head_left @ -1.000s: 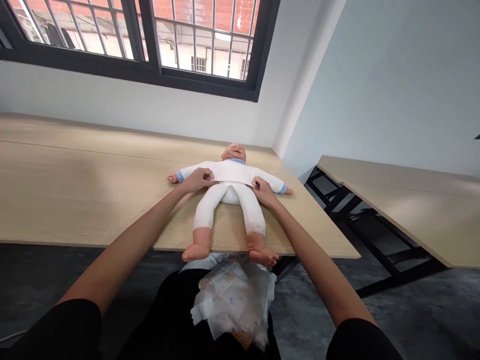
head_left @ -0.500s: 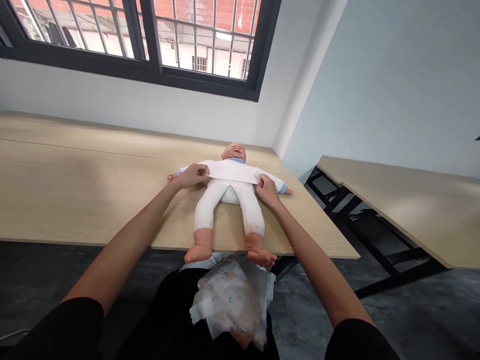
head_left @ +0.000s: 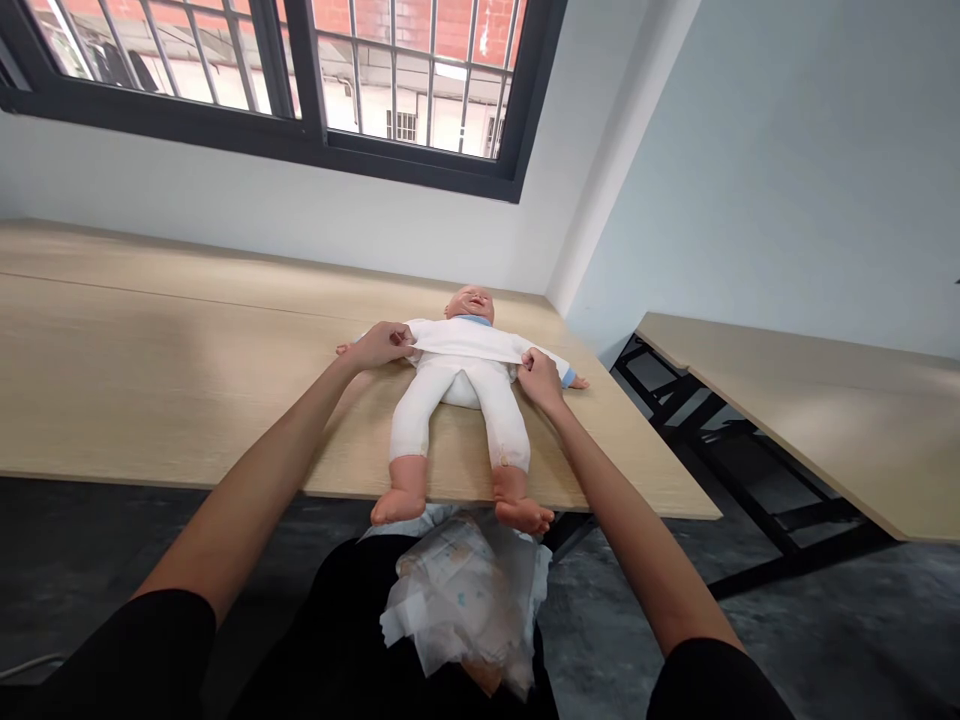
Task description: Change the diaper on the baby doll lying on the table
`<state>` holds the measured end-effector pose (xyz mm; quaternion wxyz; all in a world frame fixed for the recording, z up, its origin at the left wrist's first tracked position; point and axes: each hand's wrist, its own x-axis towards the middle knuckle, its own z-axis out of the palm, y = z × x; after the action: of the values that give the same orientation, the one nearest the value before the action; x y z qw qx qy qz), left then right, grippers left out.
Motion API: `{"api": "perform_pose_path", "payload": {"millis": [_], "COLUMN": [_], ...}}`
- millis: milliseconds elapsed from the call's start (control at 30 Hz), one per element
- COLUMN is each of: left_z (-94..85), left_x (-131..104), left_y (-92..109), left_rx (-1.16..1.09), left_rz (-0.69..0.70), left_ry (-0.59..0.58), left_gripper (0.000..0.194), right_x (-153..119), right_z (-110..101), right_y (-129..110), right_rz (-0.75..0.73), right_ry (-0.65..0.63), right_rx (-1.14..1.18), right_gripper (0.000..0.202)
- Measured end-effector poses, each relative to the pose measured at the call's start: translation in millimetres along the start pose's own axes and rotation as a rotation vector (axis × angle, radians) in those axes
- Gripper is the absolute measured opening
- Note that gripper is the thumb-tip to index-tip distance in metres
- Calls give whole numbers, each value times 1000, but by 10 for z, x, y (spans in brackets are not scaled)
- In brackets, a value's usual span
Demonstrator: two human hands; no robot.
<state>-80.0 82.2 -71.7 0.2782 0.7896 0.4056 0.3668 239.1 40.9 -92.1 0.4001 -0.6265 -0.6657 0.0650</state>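
Note:
A baby doll [head_left: 491, 425] lies on its back on the table, head toward the window and feet at the front edge. It wears a white shirt [head_left: 469, 340] with blue collar and cuffs. Pinched in my left hand [head_left: 381, 346] is one lower corner of the shirt. My right hand [head_left: 540, 378] grips the opposite corner, so the hem stretches between both hands across the doll's belly. White cloth covers the doll's legs, and its feet are bare. My fingertips are partly hidden by the fabric.
The doll lies near the right end of the wooden table [head_left: 187, 390]. A crumpled clear plastic bag [head_left: 469, 600] with white items inside is at my lap, below the table edge. To the right stands a second table [head_left: 817, 400]. A barred window [head_left: 300, 90] is behind.
Both hands have shifted slightly, the left one up a little, and the shirt hem now looks higher and more creased. The doll stays in place.

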Motion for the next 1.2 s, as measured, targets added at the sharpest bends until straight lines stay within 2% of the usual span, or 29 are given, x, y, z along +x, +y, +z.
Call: {"api": "perform_pose_path", "payload": {"millis": [200,333,533,867,1033,1200], "left_z": [135,123,112,48,168,315], "left_x": [-15,-25,-24,-87,-80,-92], "left_y": [10,-13,-56,-16,-38,30], "left_rx": [-40,-81,-111,-225,-266,-256], "left_rz": [17,-10,-64,-110,-96,-69], "left_ry": [11,-23,-101,-283,-210,-97], "left_gripper": [25,30,32,40,39,32], "right_x": [-34,-41,-75,-84,-87,-103], "right_z": [-2,11,48,76,162,230], "right_y": [11,42,67,50,56,40], "right_rz": [-161,-104,-40,-51,12,-6], "right_ry": [-41,-55,-196,-198,-161,-143], "right_rx": [24,38,-4,46,127,107], "right_gripper": [9,14,17,15,13,9]}}
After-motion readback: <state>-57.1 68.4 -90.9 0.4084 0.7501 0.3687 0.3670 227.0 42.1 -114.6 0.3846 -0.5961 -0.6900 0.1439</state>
